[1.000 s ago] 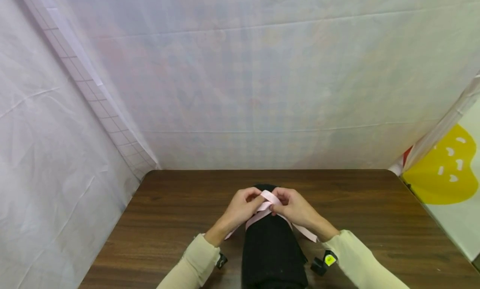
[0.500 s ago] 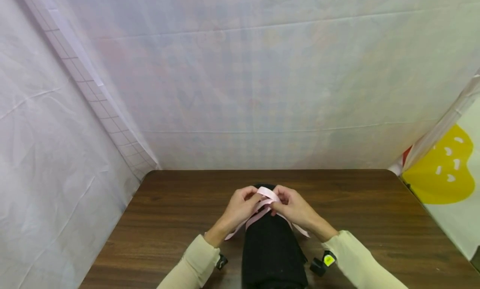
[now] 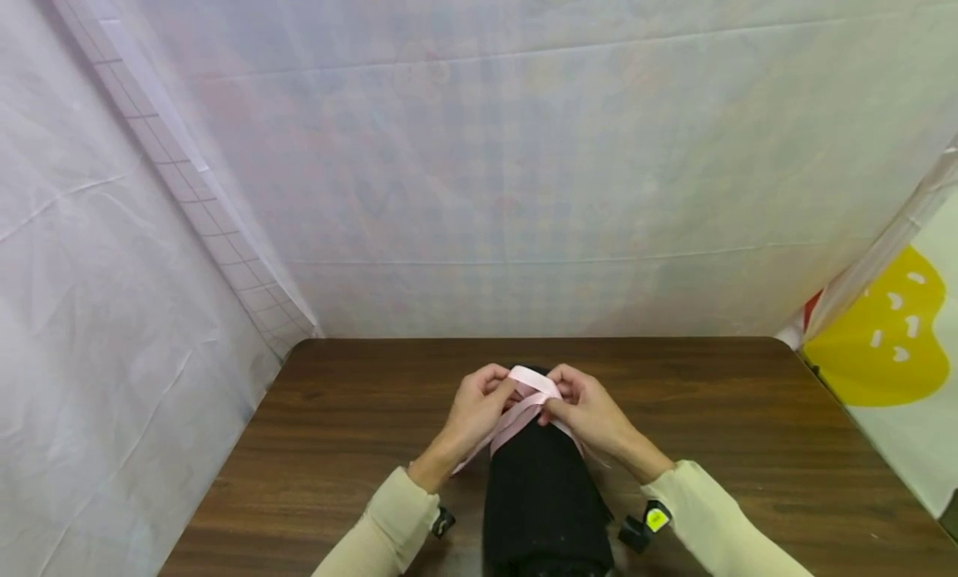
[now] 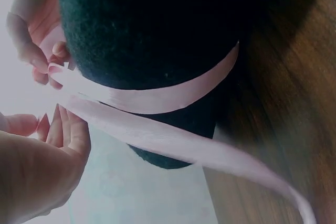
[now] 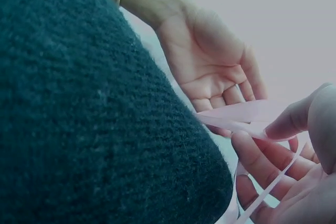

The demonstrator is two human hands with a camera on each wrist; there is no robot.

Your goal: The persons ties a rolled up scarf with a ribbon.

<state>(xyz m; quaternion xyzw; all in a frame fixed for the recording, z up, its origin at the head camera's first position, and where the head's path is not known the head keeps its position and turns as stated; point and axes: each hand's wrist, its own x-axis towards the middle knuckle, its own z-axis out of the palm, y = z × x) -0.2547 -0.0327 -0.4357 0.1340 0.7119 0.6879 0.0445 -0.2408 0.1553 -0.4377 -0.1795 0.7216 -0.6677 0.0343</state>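
A black rolled knit cloth (image 3: 548,502) lies lengthwise on the table, with a pink satin ribbon (image 3: 533,381) wrapped round its far part. My left hand (image 3: 477,406) pinches the ribbon on the left of the crossing, and my right hand (image 3: 591,411) pinches it on the right. Between them a ribbon loop arches over the roll. One long ribbon tail (image 4: 231,163) slants down to the table in the left wrist view. From the right wrist, thumb and fingertips of the right hand (image 5: 294,174) press on the ribbon, with the left hand (image 5: 210,61) beyond.
The roll rests on a dark wooden table (image 3: 344,444). White sheeting (image 3: 509,170) hangs behind the table's back edge and along the left. A yellow shape (image 3: 883,344) shows at the right. Small black wrist cameras (image 3: 636,531) sit by the cuffs.
The ribbon loop between the hands has grown wider and risen. The right-hand tail has drawn in toward the crossing. The left hand has shifted slightly up and left; the roll stays put.
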